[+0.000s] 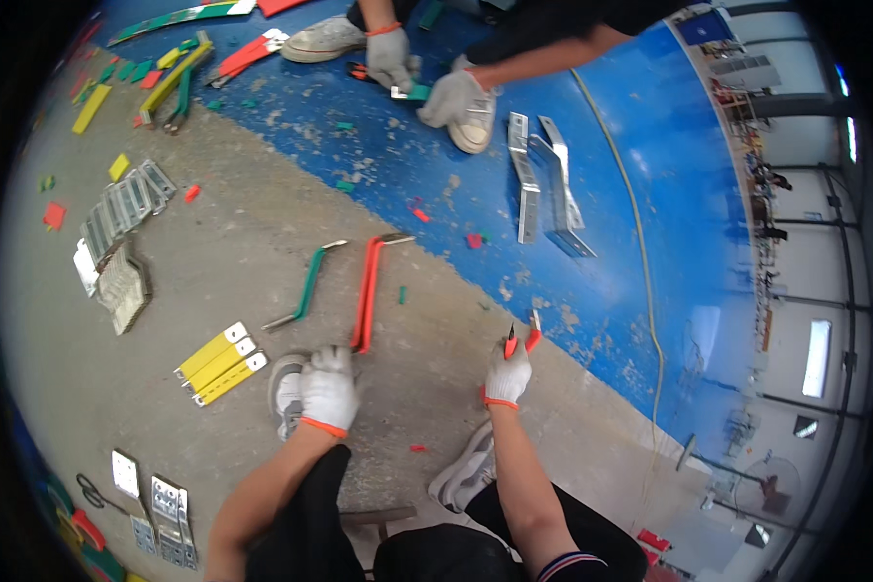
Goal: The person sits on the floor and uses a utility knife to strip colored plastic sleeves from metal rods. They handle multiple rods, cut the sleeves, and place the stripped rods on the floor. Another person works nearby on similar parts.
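My left hand, in a white glove with an orange cuff, is closed beside my grey shoe; I cannot make out whether it holds anything. Just above it lies the lower end of a red-sleeved bent metal bar. A green-sleeved bent bar with bare ends is to its left. My right hand, gloved alike, is closed on a red-and-black hand tool whose exact kind is unclear. A short red piece with a pale tip sticks up beside the tool.
Yellow-sleeved bars and stacked bare metal bars are on the left. Bent silver bars lie on the blue floor. A co-worker's gloved hands hold a green piece ahead. A cable runs along the right.
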Demonstrator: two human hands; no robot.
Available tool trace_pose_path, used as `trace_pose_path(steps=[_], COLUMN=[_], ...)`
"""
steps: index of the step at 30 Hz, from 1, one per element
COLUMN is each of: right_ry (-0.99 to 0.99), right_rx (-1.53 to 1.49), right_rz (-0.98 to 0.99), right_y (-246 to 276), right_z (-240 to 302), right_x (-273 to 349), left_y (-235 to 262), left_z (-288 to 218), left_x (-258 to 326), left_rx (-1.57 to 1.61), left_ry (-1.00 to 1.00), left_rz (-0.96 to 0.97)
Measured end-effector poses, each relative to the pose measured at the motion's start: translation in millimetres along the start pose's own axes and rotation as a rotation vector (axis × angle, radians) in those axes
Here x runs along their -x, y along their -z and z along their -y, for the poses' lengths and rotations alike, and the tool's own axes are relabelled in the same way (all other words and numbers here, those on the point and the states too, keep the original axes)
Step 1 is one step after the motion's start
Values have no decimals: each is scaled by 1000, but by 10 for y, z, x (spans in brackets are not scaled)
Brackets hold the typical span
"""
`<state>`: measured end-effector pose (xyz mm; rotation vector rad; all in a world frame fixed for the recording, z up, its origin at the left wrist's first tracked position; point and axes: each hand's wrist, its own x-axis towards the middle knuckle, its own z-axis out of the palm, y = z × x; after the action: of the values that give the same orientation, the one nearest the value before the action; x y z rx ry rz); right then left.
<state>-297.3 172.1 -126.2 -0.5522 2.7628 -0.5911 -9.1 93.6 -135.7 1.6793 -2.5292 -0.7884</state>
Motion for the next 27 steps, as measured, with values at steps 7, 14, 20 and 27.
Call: trace_pose_path(steps=[7,14,20,27], right_ry=[-3,-75,-526,-443], right_rx=[369,55,-987,-1100], right_rz=[7,14,373,993], right_y=[94,27,433,844], right_z=[-1123,-1130,-269,326], right_x=[264,278,783,1384], left_y=[-379,-344,-39,438], left_z=[171,275,265,-114], left_x=[-374,-520,-422,-379], left_rx=[-245,-146,1,962], left_ry=[-103,-122,47,25], left_rz=[20,45,-70,398])
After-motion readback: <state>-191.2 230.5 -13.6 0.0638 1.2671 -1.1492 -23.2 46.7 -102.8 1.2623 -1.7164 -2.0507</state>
